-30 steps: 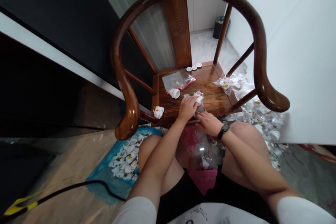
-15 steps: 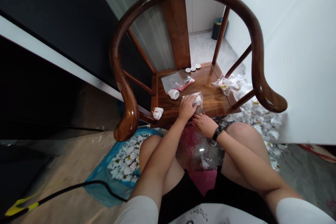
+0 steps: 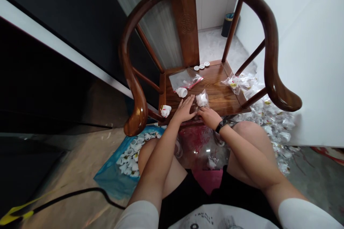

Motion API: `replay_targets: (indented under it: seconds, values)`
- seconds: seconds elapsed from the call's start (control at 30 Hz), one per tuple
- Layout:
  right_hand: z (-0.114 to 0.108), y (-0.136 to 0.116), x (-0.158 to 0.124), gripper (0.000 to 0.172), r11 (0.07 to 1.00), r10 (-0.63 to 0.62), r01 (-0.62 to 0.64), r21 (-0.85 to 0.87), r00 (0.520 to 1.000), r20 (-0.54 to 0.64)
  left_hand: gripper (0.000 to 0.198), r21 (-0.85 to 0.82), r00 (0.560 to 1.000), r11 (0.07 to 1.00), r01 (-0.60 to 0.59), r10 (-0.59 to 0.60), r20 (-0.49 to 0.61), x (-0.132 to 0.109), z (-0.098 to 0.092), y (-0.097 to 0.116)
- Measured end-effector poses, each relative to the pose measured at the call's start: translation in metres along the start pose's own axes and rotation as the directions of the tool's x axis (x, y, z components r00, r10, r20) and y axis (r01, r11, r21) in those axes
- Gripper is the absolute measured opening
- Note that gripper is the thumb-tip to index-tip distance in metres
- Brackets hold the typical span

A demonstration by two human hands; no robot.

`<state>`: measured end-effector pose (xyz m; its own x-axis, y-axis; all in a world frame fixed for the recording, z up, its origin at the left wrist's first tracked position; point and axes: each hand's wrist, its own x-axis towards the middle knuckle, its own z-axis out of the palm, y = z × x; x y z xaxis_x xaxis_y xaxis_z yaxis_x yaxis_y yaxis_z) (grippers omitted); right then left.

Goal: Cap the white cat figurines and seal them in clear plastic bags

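Note:
A small white piece (image 3: 202, 99) lies inside a clear plastic bag (image 3: 206, 94) on the wooden chair seat (image 3: 215, 86). My right hand (image 3: 211, 117), with a dark watch at the wrist, has its fingers closed on the near end of that bag. Left of the bag, my left hand (image 3: 185, 109) is open, fingers spread over the seat, holding nothing. Beyond it a hollow white figurine (image 3: 181, 92) rests on its side, its round opening showing. Another white figurine (image 3: 166, 111) with red and gold marks sits at the seat's left edge.
Flat clear bags (image 3: 185, 78) with a red edge and several white round caps (image 3: 201, 66) lie toward the seat's back. Bagged pieces (image 3: 276, 125) are heaped on the floor at right. A blue sack (image 3: 113, 171) of white figurines is at left. The chair's curved armrest (image 3: 271, 50) surrounds the seat.
My left hand has let go of the bagged white piece and moved left, its fingers spreading. My right hand stays at the bag's near end. The whole view has shifted slightly.

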<state>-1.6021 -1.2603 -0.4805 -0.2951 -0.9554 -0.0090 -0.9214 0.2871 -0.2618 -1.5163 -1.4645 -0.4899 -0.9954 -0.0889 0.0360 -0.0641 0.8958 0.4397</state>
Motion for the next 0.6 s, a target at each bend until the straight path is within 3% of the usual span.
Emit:
replay_targets:
  seconds: [0.4, 0.6]
  values:
    - [0.012, -0.007, 0.031, 0.007, 0.984, 0.103, -0.114, 0.137, 0.991, 0.088, 0.098, 0.044, 0.993, 0.997, 0.063, -0.067, 0.093, -0.014, -0.005, 0.0]
    - [0.01, -0.004, 0.03, 0.008, 0.989, 0.003, -0.019, 0.149, 0.994, 0.107, 0.1, 0.042, 0.99, 0.995, 0.089, -0.093, 0.109, -0.011, 0.0, -0.005]
